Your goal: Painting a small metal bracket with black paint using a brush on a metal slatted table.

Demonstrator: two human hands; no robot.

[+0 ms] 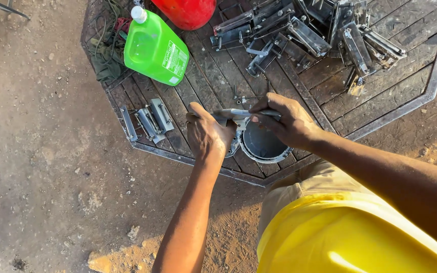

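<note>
On a wooden table [395,96], brackets [150,121] and a green jug [155,48] lie left; the left hand [207,134] and right hand [287,120], fingers clamped, hold a metal bar [241,114] across a grey pot [261,144] at the near edge; metal parts [309,33] are heaped beyond.

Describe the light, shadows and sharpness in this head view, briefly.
Head view: warm, low sunlight from the right lights the yellow garment and dirt ground; the left hand and right hand are sharp, holding a metal strip over a round grey container; the green jug glows bright, without blown glare.
</note>
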